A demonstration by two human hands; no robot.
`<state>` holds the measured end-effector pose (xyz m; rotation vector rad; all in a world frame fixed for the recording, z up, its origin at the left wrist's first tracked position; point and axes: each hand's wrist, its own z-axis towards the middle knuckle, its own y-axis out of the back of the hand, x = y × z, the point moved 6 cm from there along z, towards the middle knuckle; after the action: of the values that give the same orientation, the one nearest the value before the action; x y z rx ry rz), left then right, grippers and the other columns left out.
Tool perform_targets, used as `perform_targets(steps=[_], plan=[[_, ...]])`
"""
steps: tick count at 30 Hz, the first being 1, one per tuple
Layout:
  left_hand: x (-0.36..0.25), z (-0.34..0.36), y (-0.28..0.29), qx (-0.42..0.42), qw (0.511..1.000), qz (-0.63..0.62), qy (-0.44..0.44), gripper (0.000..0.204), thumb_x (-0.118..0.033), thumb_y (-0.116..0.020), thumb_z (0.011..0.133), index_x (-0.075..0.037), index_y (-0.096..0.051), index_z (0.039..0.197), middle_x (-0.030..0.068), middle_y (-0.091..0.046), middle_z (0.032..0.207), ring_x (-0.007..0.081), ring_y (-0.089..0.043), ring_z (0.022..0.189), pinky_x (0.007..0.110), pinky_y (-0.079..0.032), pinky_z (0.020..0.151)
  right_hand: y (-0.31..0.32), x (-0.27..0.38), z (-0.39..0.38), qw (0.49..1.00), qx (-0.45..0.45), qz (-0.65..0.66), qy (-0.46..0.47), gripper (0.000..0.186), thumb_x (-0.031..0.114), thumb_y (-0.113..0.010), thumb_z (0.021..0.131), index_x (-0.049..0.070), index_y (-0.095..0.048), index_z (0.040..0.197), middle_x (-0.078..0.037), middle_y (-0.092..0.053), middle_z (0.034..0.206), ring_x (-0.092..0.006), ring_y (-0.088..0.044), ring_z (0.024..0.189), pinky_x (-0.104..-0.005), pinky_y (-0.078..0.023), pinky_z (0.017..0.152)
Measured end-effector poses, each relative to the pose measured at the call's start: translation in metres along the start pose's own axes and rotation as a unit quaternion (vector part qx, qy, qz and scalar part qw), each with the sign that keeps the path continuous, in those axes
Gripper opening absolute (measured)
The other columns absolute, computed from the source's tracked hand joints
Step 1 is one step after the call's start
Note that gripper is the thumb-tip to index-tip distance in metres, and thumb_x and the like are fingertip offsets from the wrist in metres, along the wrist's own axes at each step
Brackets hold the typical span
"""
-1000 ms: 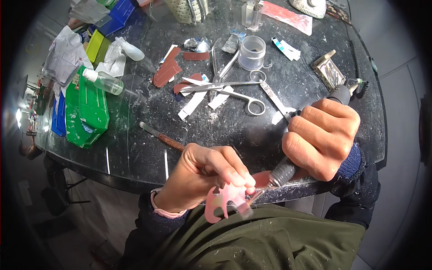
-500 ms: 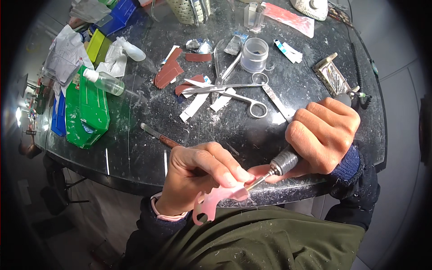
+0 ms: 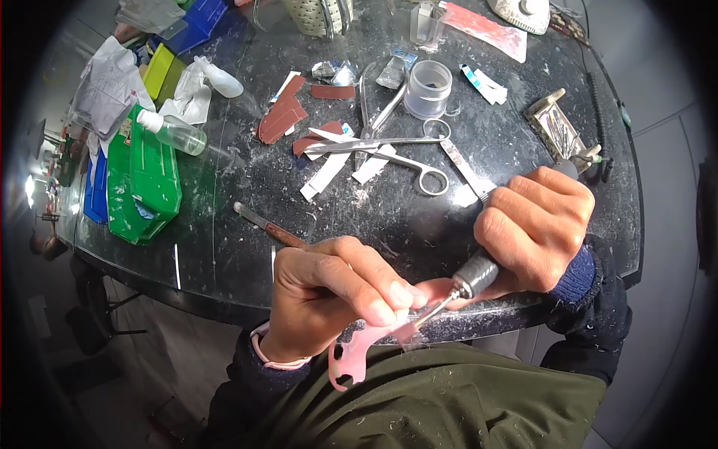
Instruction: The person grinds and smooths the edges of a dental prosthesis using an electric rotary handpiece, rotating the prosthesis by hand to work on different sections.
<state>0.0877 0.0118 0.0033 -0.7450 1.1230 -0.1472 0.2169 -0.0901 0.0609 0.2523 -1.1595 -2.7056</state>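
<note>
My left hand (image 3: 325,295) pinches a thin pink plastic piece (image 3: 348,358) with cut-out openings, held at the bench's front edge. My right hand (image 3: 535,228) is wrapped round a black rotary handpiece (image 3: 479,273); its slim metal shaft and bit (image 3: 434,310) point down-left at the right end of the pink piece, where they seem to touch. The thumb side of my right hand lies close beside my left fingertips. A knife with a wooden handle (image 3: 269,225) lies just beyond my left hand on the dark bench (image 3: 209,262).
Scissors (image 3: 404,163), pliers (image 3: 363,105), brown and white strips (image 3: 280,116), a clear jar (image 3: 428,90) and a tool holder (image 3: 553,123) lie behind the hands. Green trays (image 3: 149,191), blue trays (image 3: 191,26), a spray bottle (image 3: 179,136) and crumpled paper (image 3: 105,82) crowd the left.
The pink piece has swung and tilted, its loop end first moving left, then hanging lower. My left fingers shifted slightly; the handpiece tip has stayed at the piece's right end.
</note>
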Motion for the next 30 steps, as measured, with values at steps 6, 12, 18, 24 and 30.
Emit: perform_targets(steps=[6, 12, 18, 24, 30], plan=[[-0.0014, -0.0017, 0.0018, -0.003, 1.0, 0.003, 0.006, 0.014, 0.009, -0.071, 0.08, -0.003, -0.07, 0.074, 0.0114, -0.069, 0.087, 0.0216, -0.071, 0.083, 0.035, -0.062, 0.081, 0.0006, 0.0012, -0.0038, 0.995, 0.087, 0.046, -0.002, 0.038, 0.035, -0.068, 0.05, 0.009, -0.045, 0.064, -0.001, -0.041, 0.057, -0.0167, -0.046, 0.046, -0.0309, -0.03, 0.044], [-0.0012, -0.0005, -0.0001, 0.0, 1.0, 0.002, -0.001, 0.013, 0.009, -0.071, 0.08, -0.003, -0.07, 0.074, 0.0113, -0.069, 0.087, 0.0215, -0.071, 0.083, 0.035, -0.061, 0.08, -0.0019, 0.0002, -0.003, 0.998, 0.049, 0.029, -0.011, 0.042, 0.047, -0.063, 0.066, 0.01, -0.044, 0.06, 0.0, -0.041, 0.054, -0.0143, -0.043, 0.043, -0.0281, -0.028, 0.041], [-0.0002, -0.0008, -0.0002, 0.01, 1.0, 0.013, -0.005, 0.013, 0.008, -0.071, 0.081, -0.003, -0.07, 0.074, 0.0114, -0.069, 0.087, 0.0221, -0.071, 0.083, 0.036, -0.062, 0.081, -0.0006, 0.0007, -0.0006, 1.0, 0.018, 0.011, -0.01, 0.06, 0.06, -0.061, 0.081, 0.011, -0.04, 0.054, 0.002, -0.036, 0.048, -0.012, -0.038, 0.038, -0.0257, -0.024, 0.038], [-0.0012, 0.0015, -0.0016, 0.017, 1.0, 0.002, -0.003, 0.013, 0.009, -0.07, 0.082, -0.003, -0.069, 0.075, 0.0126, -0.069, 0.087, 0.0223, -0.071, 0.082, 0.037, -0.062, 0.079, -0.0003, -0.0005, -0.0019, 1.0, -0.001, 0.016, -0.003, 0.06, 0.057, -0.067, 0.078, 0.011, -0.038, 0.052, 0.003, -0.032, 0.046, -0.0116, -0.036, 0.037, -0.0258, -0.023, 0.038], [-0.0024, 0.0012, 0.001, 0.025, 0.999, 0.021, 0.006, 0.013, 0.008, -0.067, 0.085, -0.002, -0.068, 0.076, 0.0143, -0.068, 0.087, 0.0236, -0.071, 0.082, 0.036, -0.061, 0.079, 0.0042, 0.0004, -0.0003, 0.997, 0.073, 0.026, -0.009, 0.031, 0.029, -0.056, 0.044, 0.009, -0.047, 0.065, -0.001, -0.042, 0.059, -0.0169, -0.046, 0.047, -0.0304, -0.032, 0.045]])
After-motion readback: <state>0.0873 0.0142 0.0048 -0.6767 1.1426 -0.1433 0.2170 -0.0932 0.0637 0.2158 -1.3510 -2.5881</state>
